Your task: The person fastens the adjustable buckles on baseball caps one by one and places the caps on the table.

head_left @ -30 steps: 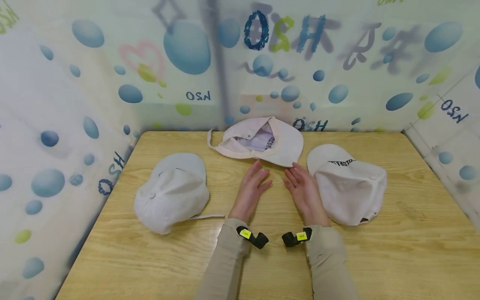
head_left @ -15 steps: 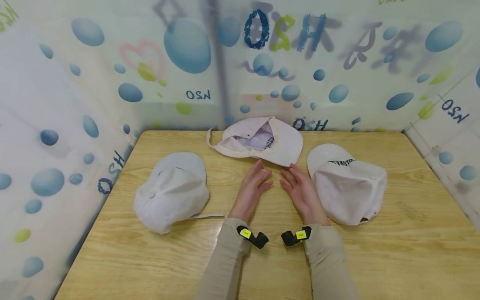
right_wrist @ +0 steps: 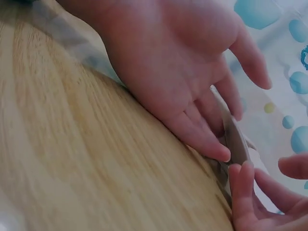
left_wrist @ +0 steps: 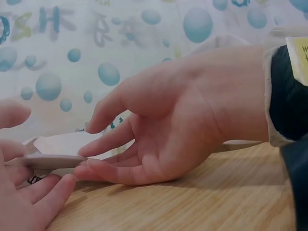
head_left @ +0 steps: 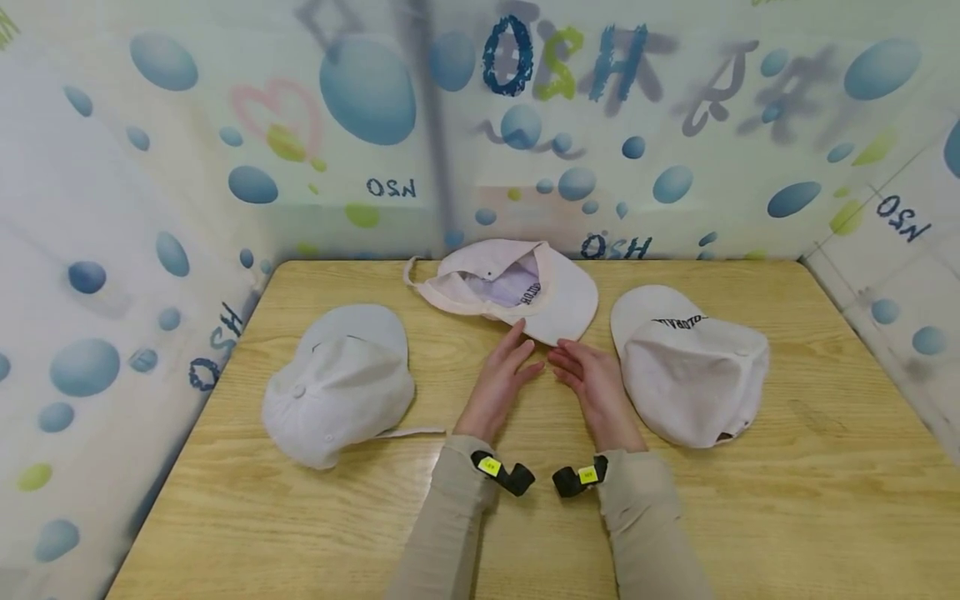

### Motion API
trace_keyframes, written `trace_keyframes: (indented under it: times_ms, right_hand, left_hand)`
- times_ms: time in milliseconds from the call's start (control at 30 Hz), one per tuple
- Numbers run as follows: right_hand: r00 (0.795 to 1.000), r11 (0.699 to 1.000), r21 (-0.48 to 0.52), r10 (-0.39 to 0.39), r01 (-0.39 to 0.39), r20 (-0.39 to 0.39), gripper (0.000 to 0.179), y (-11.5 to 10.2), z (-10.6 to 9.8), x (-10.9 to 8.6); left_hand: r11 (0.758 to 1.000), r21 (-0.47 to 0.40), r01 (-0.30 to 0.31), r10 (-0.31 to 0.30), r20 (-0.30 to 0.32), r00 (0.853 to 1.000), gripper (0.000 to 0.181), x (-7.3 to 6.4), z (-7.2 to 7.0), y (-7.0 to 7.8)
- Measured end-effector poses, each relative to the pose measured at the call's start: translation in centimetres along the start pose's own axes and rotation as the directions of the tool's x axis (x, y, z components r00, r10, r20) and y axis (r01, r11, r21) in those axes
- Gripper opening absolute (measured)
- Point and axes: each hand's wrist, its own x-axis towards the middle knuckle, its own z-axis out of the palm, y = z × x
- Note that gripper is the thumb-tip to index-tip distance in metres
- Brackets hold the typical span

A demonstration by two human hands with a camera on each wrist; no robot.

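A white baseball cap (head_left: 566, 296) lies on its side at the back, its opening and brim toward me. My left hand (head_left: 495, 387) reaches to its brim. In the left wrist view, its nearly straight fingers (left_wrist: 55, 199) lie above and below the brim (left_wrist: 53, 161). My right hand (head_left: 600, 392) pinches the brim's near edge with its fingertips. The thumb (left_wrist: 108, 108) stands away from the cap. In the right wrist view, the brim (right_wrist: 236, 142) runs between the fingers of both hands. Some fingertips are hidden behind it.
A second white cap (head_left: 337, 392) sits at the left, its strap (head_left: 411, 432) trailing on the wooden table (head_left: 300, 533). A third white cap (head_left: 697, 375) with dark lettering rests close to my right hand. Patterned walls (head_left: 480, 150) border the table's back and sides.
The middle cap has slid slightly toward me, its brim tip drawn leftward. My right hand has moved left and its fingers have curled more. The other two caps stay put.
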Motion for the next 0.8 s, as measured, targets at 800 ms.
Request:
trace_keyframes:
  times_ms: [800]
  right_hand:
    - [0.989,0.984,0.149,-0.114,0.100,0.093,0.052,-0.3,-1.5,0.7]
  left_hand:
    - [0.994,-0.043,-0.101,0.095,-0.139,0.986,0.048,-0.2,-0.4,0.4]
